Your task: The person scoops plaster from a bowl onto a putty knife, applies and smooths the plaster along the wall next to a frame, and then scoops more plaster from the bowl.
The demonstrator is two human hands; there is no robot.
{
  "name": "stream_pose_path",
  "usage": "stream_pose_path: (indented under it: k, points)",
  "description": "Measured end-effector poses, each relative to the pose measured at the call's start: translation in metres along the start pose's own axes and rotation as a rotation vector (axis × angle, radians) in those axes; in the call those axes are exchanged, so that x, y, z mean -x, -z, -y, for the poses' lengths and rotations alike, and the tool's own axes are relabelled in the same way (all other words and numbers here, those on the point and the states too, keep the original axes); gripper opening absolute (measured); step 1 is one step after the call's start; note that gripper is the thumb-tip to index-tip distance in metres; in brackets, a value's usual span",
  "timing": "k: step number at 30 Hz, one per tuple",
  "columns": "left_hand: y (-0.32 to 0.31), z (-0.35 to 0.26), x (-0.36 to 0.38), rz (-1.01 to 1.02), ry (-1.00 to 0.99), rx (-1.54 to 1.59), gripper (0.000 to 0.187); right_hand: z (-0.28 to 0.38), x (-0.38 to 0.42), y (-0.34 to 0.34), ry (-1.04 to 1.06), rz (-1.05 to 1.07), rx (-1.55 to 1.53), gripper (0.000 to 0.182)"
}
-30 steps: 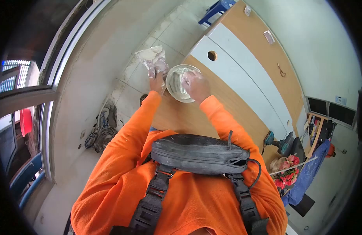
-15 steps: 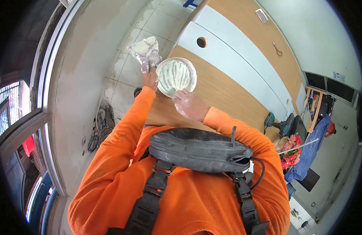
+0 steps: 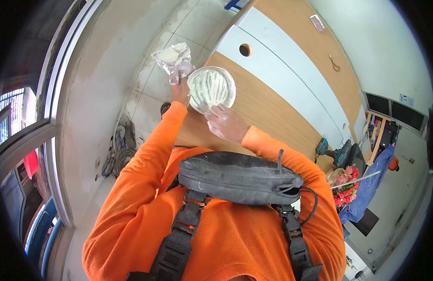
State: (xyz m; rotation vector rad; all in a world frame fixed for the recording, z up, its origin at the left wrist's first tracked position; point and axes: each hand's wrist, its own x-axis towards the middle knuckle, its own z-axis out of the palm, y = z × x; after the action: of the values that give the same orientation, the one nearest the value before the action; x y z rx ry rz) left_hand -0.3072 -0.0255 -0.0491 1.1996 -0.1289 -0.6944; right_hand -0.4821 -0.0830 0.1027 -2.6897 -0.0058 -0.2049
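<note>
My left hand, smeared with white, is closed on a wide putty knife whose blade carries a heap of off-white putty. The handle is hidden in my fingers. Just right of this hand stands a round white tub, with streaked putty inside it. My right hand is at the tub's near rim, its whitened fingers bent together there. They appear to grip the rim, though the fingertips are partly hidden.
Under the tub runs a wooden surface beside white panels, one with a round hole. Cables lie by the left wall. Green power tools and red flowers are at the right. Tiled floor shows beyond.
The view has shifted slightly. The putty knife tilts a little differently in my left hand. My right hand has moved slightly left along the tub's rim.
</note>
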Motion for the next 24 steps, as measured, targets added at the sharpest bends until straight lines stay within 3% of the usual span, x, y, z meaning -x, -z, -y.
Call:
stream_pose_path:
  k: [1,3,5,7,11,14,17,19,22,23,24]
  points:
    - [0.0,0.003,0.001,0.005,0.001,0.003,0.043,-0.001,0.008,0.003,-0.021,0.006,-0.037,0.015]
    - [-0.007,-0.009,0.006,-0.036,0.103,0.168,0.042,0.001,0.0,0.022,-0.101,0.028,-0.013,0.016]
    - [-0.013,-0.022,0.013,-0.045,0.078,0.136,0.041,0.003,-0.008,0.024,-0.182,0.047,0.005,0.016]
    - [-0.005,-0.028,0.009,-0.036,0.227,-0.302,0.04,0.008,-0.029,0.007,-0.146,-0.106,0.017,0.034]
    - [-0.023,-0.039,0.017,-0.141,0.112,-0.082,0.039,0.034,-0.021,0.001,-0.113,-0.119,0.024,0.035]
    - [-0.025,-0.049,0.019,-0.075,-0.001,-0.033,0.039,0.02,0.014,0.013,-0.012,0.034,-0.026,0.028]
    - [-0.022,-0.046,0.018,-0.071,0.035,0.024,0.039,0.004,0.019,0.025,-0.107,-0.005,-0.003,0.033]
    - [-0.019,-0.048,0.019,-0.005,0.006,0.067,0.039,-0.006,0.007,0.033,-0.366,-0.099,-0.046,0.034]
    - [-0.018,-0.053,0.018,0.019,-0.057,-0.061,0.038,-0.015,-0.019,0.014,-0.535,-0.235,-0.119,0.034]
    - [-0.018,-0.05,0.015,0.015,-0.062,-0.06,0.038,-0.012,-0.021,0.007,-0.529,-0.235,-0.12,0.034]
    - [-0.016,-0.045,0.013,-0.019,-0.022,-0.087,0.038,-0.005,-0.02,-0.001,-0.36,-0.261,-0.05,0.036]
